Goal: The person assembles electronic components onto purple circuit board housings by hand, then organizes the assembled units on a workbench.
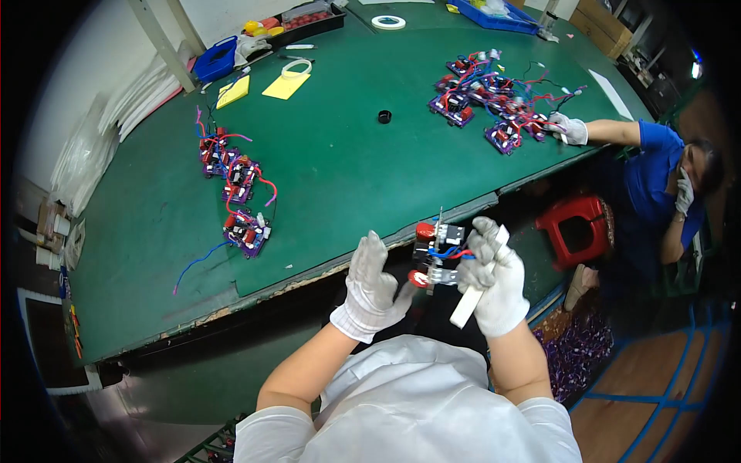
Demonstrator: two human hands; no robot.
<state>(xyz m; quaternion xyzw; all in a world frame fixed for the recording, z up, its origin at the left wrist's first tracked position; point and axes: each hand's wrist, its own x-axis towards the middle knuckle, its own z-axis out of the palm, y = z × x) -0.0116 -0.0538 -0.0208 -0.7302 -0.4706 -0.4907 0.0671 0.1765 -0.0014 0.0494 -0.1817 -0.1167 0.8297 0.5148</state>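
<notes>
Both hands wear whitish gloves, with greyed fingers. My right hand (498, 282) is closed around a white flat stick (467, 307) that slants down across the palm. Just left of its fingers is a circuit board (429, 255), seen edge-on, with red and black round parts, metal plates and short blue and red wires. It hangs at the table's front edge; whether my right fingers also grip it is hidden. My left hand (369, 287) is open on the board's other side, fingers stretched up, the thumb close to the lower red part; I cannot tell if it touches.
On the green table (332, 177), wired purple boards (241, 181) lie at left, and a larger pile (486, 96) at right. A co-worker's gloved hand (567, 129) touches that pile. A black ring (384, 116), yellow paper (286, 86) and blue tray (498, 15) lie farther back. A red stool (575, 231) stands right.
</notes>
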